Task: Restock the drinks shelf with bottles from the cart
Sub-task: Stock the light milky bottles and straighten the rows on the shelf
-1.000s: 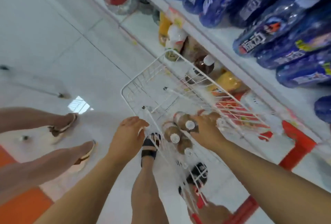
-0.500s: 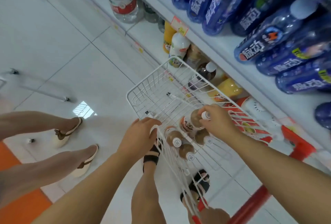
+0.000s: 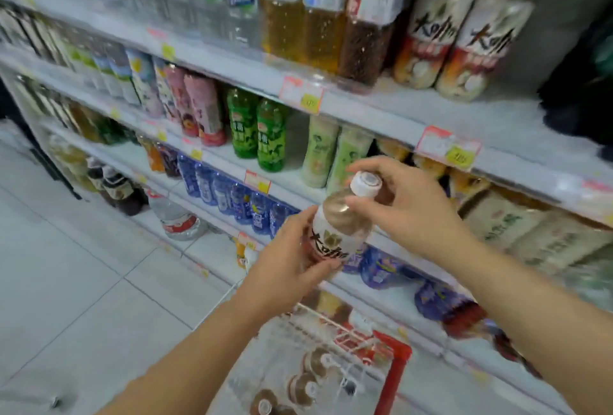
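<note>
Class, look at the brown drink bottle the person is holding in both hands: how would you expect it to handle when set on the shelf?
The brown drink bottle looks full, so probably hefty for its size. It is tall and slim, so it may tip if set down crooked. The left hand wraps its glossy label, which might be slippery; the right hand steadies the cap.

Both forearms are bare from the lower frame edge up to the wrists; no sleeve, watch or bracelet shows on either. The left hand (image 3: 285, 268) and right hand (image 3: 408, 212) wear no gloves or rings, as far as the motion blur allows. Nails on the fingers (image 3: 360, 204) look short and unpainted.
</note>
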`<act>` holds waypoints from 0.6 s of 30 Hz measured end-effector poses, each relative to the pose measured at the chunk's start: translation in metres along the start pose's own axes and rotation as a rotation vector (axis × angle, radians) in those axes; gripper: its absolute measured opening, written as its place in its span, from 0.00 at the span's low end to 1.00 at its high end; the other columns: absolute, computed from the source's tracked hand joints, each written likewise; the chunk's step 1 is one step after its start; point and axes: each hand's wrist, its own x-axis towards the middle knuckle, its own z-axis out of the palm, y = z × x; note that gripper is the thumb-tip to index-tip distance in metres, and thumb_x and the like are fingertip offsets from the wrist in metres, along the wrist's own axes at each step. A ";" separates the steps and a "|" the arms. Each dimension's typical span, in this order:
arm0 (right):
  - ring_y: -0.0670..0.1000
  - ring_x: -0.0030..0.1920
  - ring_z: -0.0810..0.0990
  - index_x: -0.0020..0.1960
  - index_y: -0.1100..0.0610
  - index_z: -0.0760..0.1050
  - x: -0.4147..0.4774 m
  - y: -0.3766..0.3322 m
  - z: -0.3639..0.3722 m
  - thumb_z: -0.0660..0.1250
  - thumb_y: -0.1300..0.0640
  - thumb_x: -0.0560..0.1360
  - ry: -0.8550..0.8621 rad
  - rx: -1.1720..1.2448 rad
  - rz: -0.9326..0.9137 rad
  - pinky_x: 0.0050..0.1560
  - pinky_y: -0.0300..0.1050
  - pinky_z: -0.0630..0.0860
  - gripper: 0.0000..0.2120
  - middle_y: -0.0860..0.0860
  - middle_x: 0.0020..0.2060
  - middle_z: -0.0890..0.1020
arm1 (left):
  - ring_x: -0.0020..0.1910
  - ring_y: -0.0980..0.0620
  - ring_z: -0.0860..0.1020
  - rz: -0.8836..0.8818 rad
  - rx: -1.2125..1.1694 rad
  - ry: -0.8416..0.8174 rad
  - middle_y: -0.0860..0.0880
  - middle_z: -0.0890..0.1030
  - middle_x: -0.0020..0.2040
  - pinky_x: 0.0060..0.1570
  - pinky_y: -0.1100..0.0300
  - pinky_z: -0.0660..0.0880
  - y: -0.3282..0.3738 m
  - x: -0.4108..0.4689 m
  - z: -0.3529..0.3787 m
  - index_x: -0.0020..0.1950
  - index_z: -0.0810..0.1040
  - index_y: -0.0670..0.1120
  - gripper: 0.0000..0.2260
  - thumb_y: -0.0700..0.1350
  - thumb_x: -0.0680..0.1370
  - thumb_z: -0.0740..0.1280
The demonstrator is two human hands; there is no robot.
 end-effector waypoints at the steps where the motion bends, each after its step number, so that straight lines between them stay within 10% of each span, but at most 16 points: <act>1: 0.42 0.43 0.77 0.51 0.43 0.74 0.002 -0.011 -0.016 0.73 0.55 0.69 0.050 0.013 -0.032 0.43 0.31 0.72 0.14 0.41 0.43 0.80 | 0.61 0.69 0.68 0.041 -0.033 0.015 0.61 0.69 0.65 0.56 0.74 0.66 0.018 0.009 -0.003 0.69 0.59 0.62 0.31 0.55 0.71 0.71; 7: 0.35 0.41 0.77 0.55 0.45 0.74 0.009 -0.061 -0.093 0.70 0.56 0.72 0.324 0.122 -0.232 0.43 0.29 0.71 0.14 0.38 0.43 0.79 | 0.60 0.63 0.73 0.309 -0.137 0.165 0.62 0.73 0.61 0.57 0.56 0.75 0.120 0.060 -0.017 0.66 0.62 0.64 0.31 0.53 0.69 0.74; 11: 0.49 0.42 0.79 0.60 0.43 0.72 0.010 -0.058 -0.134 0.70 0.54 0.72 0.386 0.212 -0.255 0.47 0.43 0.78 0.18 0.44 0.47 0.81 | 0.61 0.59 0.73 0.458 -0.185 0.220 0.58 0.74 0.61 0.59 0.55 0.74 0.162 0.099 -0.024 0.65 0.65 0.59 0.29 0.45 0.70 0.75; 18: 0.51 0.64 0.72 0.70 0.53 0.67 0.017 0.043 -0.149 0.67 0.47 0.73 0.120 -0.410 0.337 0.62 0.45 0.70 0.27 0.50 0.66 0.74 | 0.61 0.63 0.72 0.392 -0.245 0.189 0.59 0.74 0.62 0.60 0.64 0.70 0.174 0.164 -0.019 0.68 0.62 0.57 0.33 0.47 0.69 0.75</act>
